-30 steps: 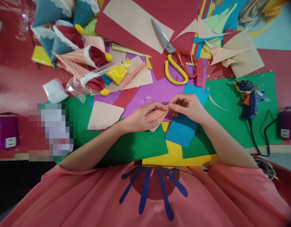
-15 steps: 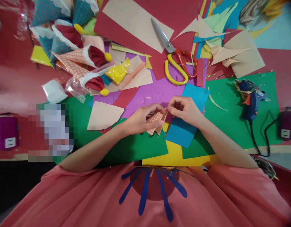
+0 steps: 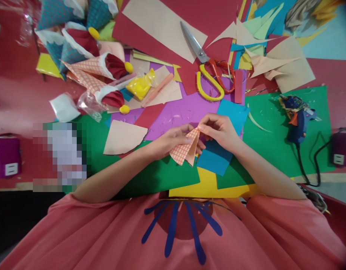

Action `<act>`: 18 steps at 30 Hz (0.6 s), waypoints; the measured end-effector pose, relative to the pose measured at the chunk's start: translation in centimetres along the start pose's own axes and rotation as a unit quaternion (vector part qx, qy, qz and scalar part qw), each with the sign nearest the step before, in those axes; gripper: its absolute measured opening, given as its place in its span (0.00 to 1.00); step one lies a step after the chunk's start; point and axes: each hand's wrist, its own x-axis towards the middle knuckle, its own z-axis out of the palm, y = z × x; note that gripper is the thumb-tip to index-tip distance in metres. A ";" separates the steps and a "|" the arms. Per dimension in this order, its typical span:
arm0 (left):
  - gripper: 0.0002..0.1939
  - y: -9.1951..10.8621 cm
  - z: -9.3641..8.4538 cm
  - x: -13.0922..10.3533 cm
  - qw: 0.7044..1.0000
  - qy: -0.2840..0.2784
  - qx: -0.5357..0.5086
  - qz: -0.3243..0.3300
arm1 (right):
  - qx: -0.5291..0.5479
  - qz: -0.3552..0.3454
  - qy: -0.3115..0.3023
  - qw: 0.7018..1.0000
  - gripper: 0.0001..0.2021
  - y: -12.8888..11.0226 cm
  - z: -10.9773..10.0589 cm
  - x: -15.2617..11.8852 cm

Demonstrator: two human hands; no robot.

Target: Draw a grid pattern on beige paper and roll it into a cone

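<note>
An orange-and-white checked paper cone (image 3: 183, 149), partly rolled with its plain beige inside showing, is between my two hands. My left hand (image 3: 173, 140) wraps round its side, thumb on the checked face and fingers behind. At the pointed tip, my right hand (image 3: 216, 129) pinches the paper between thumb and fingertips. Below my right hand lies a blue sheet (image 3: 215, 159). To the left of my left hand rests a beige fan-shaped paper piece (image 3: 125, 138) with a dark curved edge.
Scissors (image 3: 201, 56) with red and yellow handles lie open beyond my hands. A blue glue gun (image 3: 298, 123) with a black cord is at right. Finished checked cones (image 3: 88, 69) with white trim crowd the upper left. Paper offcuts (image 3: 288, 63) lie upper right, a green sheet (image 3: 161, 172) underneath.
My left hand's fingers have opened out and shifted behind the cone, so more of its checked side shows. My right hand has stayed at the tip.
</note>
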 end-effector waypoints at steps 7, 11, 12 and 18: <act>0.13 -0.2 0.3 0.2 0.997 -0.015 -0.046 -0.059 | 0.015 -0.009 -0.009 1.000 0.11 0.0 0.3 -0.1; 0.14 -0.4 0.5 0.2 0.999 -0.013 -0.024 -0.043 | -0.017 -0.004 -0.019 1.000 0.09 -0.1 0.1 0.0; 0.16 -0.4 0.5 0.3 0.999 -0.014 -0.017 -0.041 | -0.034 -0.008 -0.018 0.999 0.09 -0.1 0.0 0.0; 0.20 -0.7 0.5 0.2 0.998 -0.012 0.039 -0.039 | -0.094 -0.031 -0.014 0.995 0.09 0.0 -0.2 0.0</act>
